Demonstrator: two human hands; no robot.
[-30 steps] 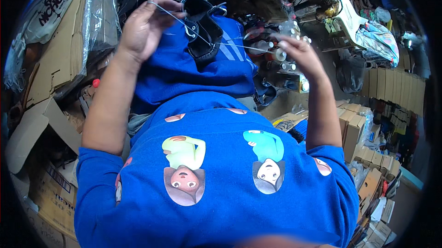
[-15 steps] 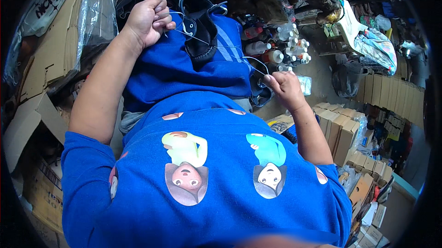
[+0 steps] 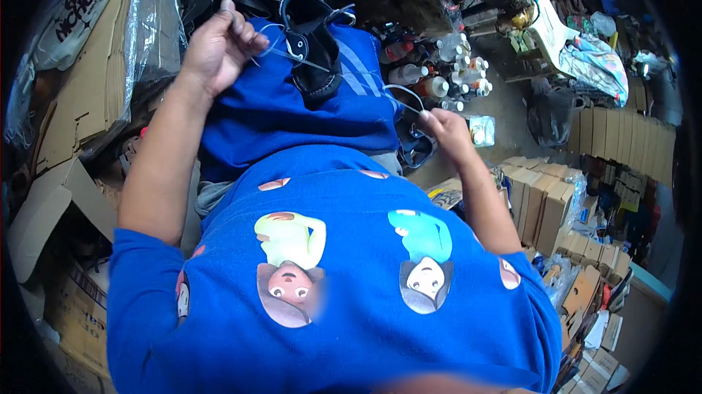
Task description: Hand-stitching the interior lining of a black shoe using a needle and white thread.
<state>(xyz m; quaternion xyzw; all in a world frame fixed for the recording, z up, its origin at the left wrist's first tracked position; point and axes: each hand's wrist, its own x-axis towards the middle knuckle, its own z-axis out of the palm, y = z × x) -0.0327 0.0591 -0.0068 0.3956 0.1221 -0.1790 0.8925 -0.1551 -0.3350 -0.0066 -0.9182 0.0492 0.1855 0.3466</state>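
Observation:
A black shoe (image 3: 322, 81) with metal eyelets and pale stitching along its edge lies on my blue-clad lap. To its left, my left hand (image 3: 219, 46) is raised and closed, its fingers curled on a pale thread (image 3: 276, 51) that runs to the shoe. On the right side of the lap, my right hand (image 3: 447, 130) pinches a second stretch of thread between thumb and forefinger. That stretch bows in a loop (image 3: 404, 89) beside my thigh. Where the threads enter the shoe is too fine to make out.
Several bottles (image 3: 431, 87) stand on the floor at the far right. Stacked cardboard boxes (image 3: 537, 200) are at the right, with a white chair (image 3: 548, 28) beyond. Folded cardboard (image 3: 77, 94) and plastic wrap (image 3: 155, 28) crowd the left. A dark strap-like item (image 3: 417, 151) lies by my right hand.
My left hand has shifted left and slightly down, its fingers a little looser. My right hand has moved slightly up and left. The thread across the shoe looks less taut.

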